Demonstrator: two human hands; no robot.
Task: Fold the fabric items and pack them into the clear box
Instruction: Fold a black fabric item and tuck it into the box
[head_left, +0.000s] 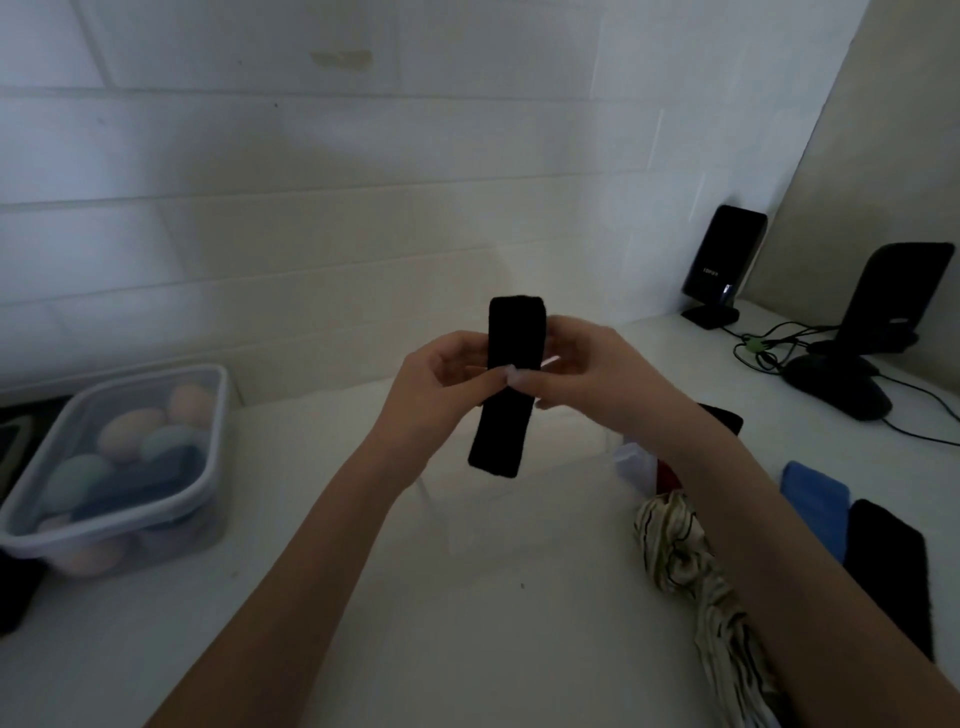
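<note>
A long black fabric band (506, 415) is held upright in the air at the middle of the view. My left hand (441, 384) pinches its left edge and my right hand (587, 369) pinches its right edge, thumbs meeting on its front. Below and behind it stands the clear box (519, 499), hard to make out against the white table. To the right lie a striped cream cloth (675, 545), a blue fabric piece (815, 499) and a black fabric piece (888, 561). A red item (667, 475) shows behind my right forearm.
A lidded plastic tub (109, 467) of pastel egg-shaped things stands at the left. Two black speakers (722, 260) (893, 296), a dark mouse (836, 389) and cables (763, 348) sit at the back right. A white tiled wall rises close behind the table.
</note>
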